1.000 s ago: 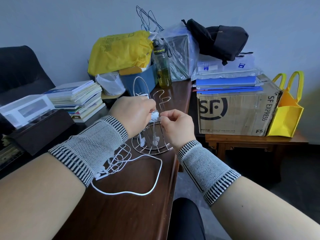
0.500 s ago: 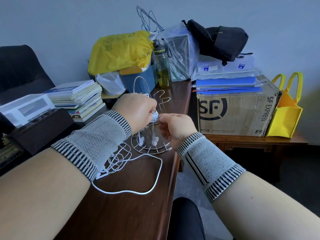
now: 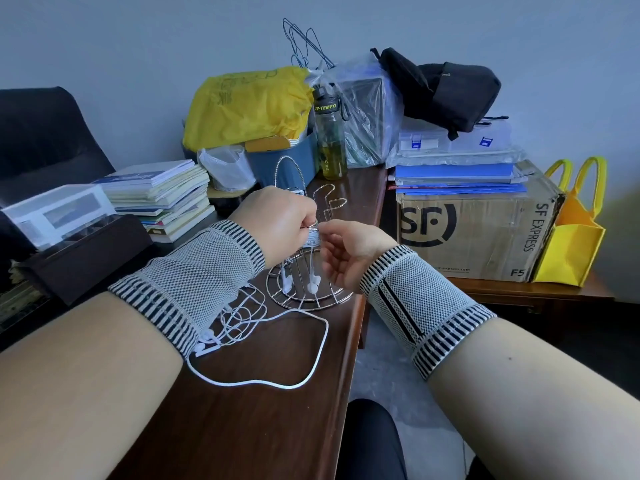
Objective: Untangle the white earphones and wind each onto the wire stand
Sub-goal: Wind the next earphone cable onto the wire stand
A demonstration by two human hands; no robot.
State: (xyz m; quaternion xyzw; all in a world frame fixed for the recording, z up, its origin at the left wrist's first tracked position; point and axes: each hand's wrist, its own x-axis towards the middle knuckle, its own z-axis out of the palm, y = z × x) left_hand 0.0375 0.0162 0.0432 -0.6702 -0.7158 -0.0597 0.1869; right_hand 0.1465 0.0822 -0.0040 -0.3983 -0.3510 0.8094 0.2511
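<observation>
Nearest the viewer, a loose length of white cable (image 3: 277, 382) lies in a wide loop on the dark desk (image 3: 242, 438). Just beyond it a second set of white earphones (image 3: 239, 317) sits in a tangle, partly under the left wrist band; it is not yet on the stand. Loop and tangle lie as they did a second ago.

Further on stands the wire stand (image 3: 311, 292), its ring base on the desk near the right edge. Two earbuds (image 3: 313, 284) hang inside it, just above the base, and a coil of white cable (image 3: 313, 237) is wound round an upper arm.

The left hand (image 3: 277, 226) holds the top of that arm, its grip curled about the wire and coil. The right hand (image 3: 349, 251) pinches the cable beside the coil. Over the last second the right hand has rolled from knuckles-up to palm-up, staying at the coil.

Judgement: one more turn is going on; the first set is nearly wound, the second remains.

Beyond are a stack of books (image 3: 162, 199), a drinks bottle (image 3: 329, 133) and a cardboard box (image 3: 478, 233).
</observation>
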